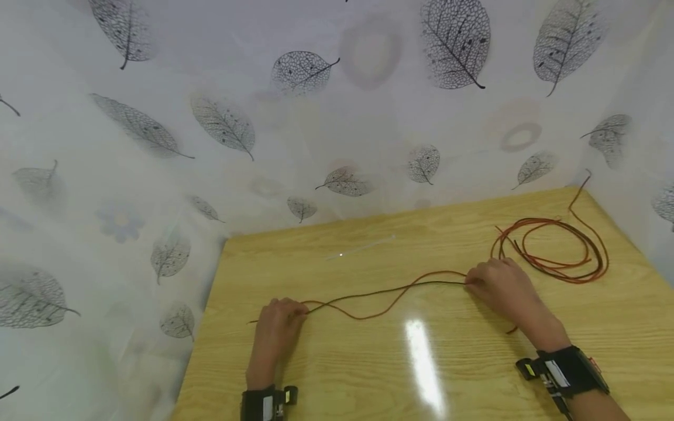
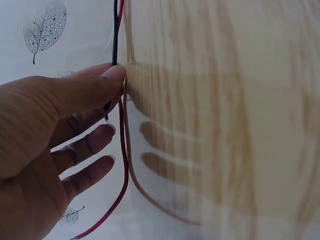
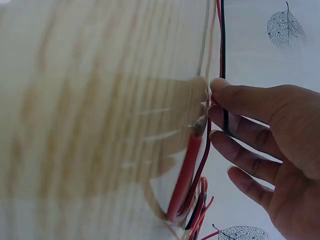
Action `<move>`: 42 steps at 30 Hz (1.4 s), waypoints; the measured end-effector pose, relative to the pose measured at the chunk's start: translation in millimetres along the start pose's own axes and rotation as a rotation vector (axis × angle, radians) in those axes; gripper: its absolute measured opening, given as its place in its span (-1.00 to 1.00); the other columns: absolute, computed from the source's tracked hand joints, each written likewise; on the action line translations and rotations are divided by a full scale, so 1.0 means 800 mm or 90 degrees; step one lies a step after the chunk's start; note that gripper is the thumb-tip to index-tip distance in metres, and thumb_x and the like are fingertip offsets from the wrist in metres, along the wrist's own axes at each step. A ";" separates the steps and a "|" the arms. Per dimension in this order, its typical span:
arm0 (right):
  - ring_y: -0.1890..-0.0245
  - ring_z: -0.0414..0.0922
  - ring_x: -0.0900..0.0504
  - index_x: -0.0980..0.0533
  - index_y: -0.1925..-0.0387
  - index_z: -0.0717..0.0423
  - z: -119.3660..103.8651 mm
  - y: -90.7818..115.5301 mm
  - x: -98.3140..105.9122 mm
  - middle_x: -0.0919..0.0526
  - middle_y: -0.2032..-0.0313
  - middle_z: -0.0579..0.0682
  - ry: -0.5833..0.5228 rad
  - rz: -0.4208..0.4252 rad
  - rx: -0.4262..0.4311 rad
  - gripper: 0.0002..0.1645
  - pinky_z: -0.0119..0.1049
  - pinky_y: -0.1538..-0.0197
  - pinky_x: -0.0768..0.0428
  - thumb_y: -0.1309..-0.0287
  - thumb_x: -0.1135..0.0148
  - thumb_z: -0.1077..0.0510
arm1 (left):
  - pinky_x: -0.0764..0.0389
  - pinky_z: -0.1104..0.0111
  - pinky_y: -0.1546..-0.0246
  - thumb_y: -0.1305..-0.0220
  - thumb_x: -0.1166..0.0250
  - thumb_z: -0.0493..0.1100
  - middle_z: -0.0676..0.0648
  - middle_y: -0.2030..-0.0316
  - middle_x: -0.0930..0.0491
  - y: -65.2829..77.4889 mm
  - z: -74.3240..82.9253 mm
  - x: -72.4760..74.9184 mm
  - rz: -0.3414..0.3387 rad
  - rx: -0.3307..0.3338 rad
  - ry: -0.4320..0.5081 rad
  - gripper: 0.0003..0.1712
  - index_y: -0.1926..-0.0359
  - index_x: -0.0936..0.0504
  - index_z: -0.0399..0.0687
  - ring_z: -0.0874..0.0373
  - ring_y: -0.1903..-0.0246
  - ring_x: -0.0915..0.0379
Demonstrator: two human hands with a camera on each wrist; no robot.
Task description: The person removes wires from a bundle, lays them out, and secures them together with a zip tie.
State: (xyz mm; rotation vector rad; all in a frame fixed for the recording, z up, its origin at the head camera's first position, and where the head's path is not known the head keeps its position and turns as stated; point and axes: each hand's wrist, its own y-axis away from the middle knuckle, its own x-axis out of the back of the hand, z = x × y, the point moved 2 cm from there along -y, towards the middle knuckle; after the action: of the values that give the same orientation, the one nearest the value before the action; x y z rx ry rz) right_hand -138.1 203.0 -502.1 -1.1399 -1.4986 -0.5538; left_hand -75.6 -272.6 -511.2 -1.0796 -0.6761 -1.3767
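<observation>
My left hand (image 1: 276, 327) pinches a black wire (image 2: 115, 42) and a red wire (image 2: 124, 165) between thumb and forefinger, low over the table. Just beyond those fingertips the black wire's short end shows in the left wrist view, while the red one curves on past the hand. Toward the right, my right hand (image 1: 500, 286) holds the same pair, its thumb against the black wire (image 3: 223, 45). Between the hands the two strands cross twice, the red wire (image 1: 363, 318) bowing loosely. A thick-looking red wire end (image 3: 186, 172) lies near the right fingers.
A loose coil of red and black wire (image 1: 571, 282) lies at the table's back right, one end sticking up toward the corner. Behind the hands is a thin clear strip (image 1: 363, 248). A leaf-printed curtain (image 1: 326, 128) borders the wooden table (image 1: 347, 374) at the back and sides.
</observation>
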 end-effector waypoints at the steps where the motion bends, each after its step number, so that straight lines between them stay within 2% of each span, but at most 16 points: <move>1: 0.36 -0.02 -0.67 -0.75 0.37 -0.03 -0.001 0.000 0.000 -0.73 0.41 -0.10 -0.002 -0.004 -0.005 -0.83 0.12 0.12 -0.54 0.02 -0.63 0.12 | -0.50 0.15 0.18 -0.10 -0.57 -0.27 0.11 0.33 -0.72 0.000 0.001 0.000 -0.008 0.006 0.003 -0.82 0.26 -0.81 0.05 0.16 0.32 -0.50; 5: 0.38 -0.07 -0.64 -0.73 0.37 -0.06 -0.003 -0.001 0.000 -0.70 0.44 -0.16 -0.018 -0.022 -0.019 -0.84 0.13 0.13 -0.54 -0.01 -0.62 0.10 | -0.48 0.20 0.19 -0.12 -0.57 -0.23 0.12 0.31 -0.71 0.001 0.002 0.002 -0.039 0.038 0.015 -0.81 0.22 -0.81 0.06 0.19 0.31 -0.49; 12: 0.35 -0.09 -0.66 -0.73 0.34 -0.05 -0.008 -0.001 -0.003 -0.70 0.42 -0.20 -0.049 -0.043 -0.029 -0.83 0.17 0.06 -0.54 -0.05 -0.60 0.07 | -0.49 0.20 0.18 -0.10 -0.60 -0.14 0.14 0.30 -0.69 0.001 0.006 0.003 -0.076 0.060 0.041 -0.76 0.18 -0.79 0.09 0.21 0.28 -0.50; 20: 0.33 -0.11 -0.67 -0.74 0.32 -0.06 -0.012 0.000 -0.008 -0.72 0.40 -0.21 -0.068 -0.038 -0.021 -0.81 0.11 0.08 -0.55 -0.03 -0.61 0.04 | -0.50 0.16 0.13 -0.02 -0.64 -0.05 0.15 0.30 -0.69 -0.001 0.015 -0.002 -0.097 0.062 0.050 -0.64 0.13 -0.78 0.08 0.19 0.25 -0.51; 25: 0.32 -0.11 -0.68 -0.74 0.30 -0.04 -0.017 -0.001 -0.011 -0.73 0.38 -0.20 -0.074 -0.047 -0.006 -0.81 0.15 0.00 -0.54 -0.04 -0.60 0.06 | -0.52 0.11 0.08 -0.03 -0.63 -0.05 0.14 0.31 -0.68 -0.005 0.022 -0.007 -0.118 0.049 0.057 -0.61 0.10 -0.77 0.04 0.18 0.24 -0.51; 31: 0.28 -0.04 -0.70 -0.75 0.30 -0.03 -0.014 0.002 -0.002 -0.75 0.35 -0.14 -0.054 -0.029 -0.013 -0.81 0.14 0.05 -0.57 -0.03 -0.61 0.08 | -0.52 0.09 0.06 -0.06 -0.63 -0.08 0.14 0.29 -0.65 -0.008 0.028 -0.012 -0.135 0.041 0.060 -0.53 -0.02 -0.73 0.06 0.19 0.23 -0.49; 35: 0.25 0.06 -0.72 -0.75 0.31 0.00 -0.005 0.006 0.008 -0.76 0.32 -0.07 -0.043 -0.016 -0.027 -0.84 0.24 0.02 -0.52 -0.06 -0.59 0.10 | -0.52 0.12 0.10 -0.05 -0.63 -0.10 0.13 0.29 -0.64 -0.009 0.032 -0.013 -0.140 0.030 0.066 -0.50 -0.05 -0.72 0.04 0.18 0.23 -0.49; 39: 0.28 0.07 -0.72 -0.75 0.31 0.03 0.012 0.014 0.021 -0.77 0.33 -0.03 -0.027 0.022 -0.040 -0.85 0.25 0.02 -0.50 -0.05 -0.57 0.16 | -0.52 0.16 0.12 -0.08 -0.61 -0.11 0.10 0.28 -0.64 -0.010 0.036 -0.011 -0.143 0.016 0.075 -0.52 -0.06 -0.71 0.02 0.16 0.23 -0.49; 42: 0.33 0.08 -0.71 -0.76 0.29 0.08 0.028 0.020 0.032 -0.77 0.36 0.00 -0.019 0.059 -0.049 -0.83 0.24 0.09 -0.50 -0.03 -0.57 0.19 | -0.54 0.20 0.16 -0.11 -0.59 -0.14 0.06 0.25 -0.65 -0.011 0.041 -0.008 -0.138 -0.002 0.087 -0.52 -0.07 -0.70 0.01 0.15 0.22 -0.51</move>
State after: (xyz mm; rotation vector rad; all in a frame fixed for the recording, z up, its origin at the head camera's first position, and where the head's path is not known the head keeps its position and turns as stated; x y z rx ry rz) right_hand -132.3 237.6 -488.2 -1.2756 -1.4523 -0.5358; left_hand -78.5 -239.6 -502.0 -0.9247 -0.7066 -1.6227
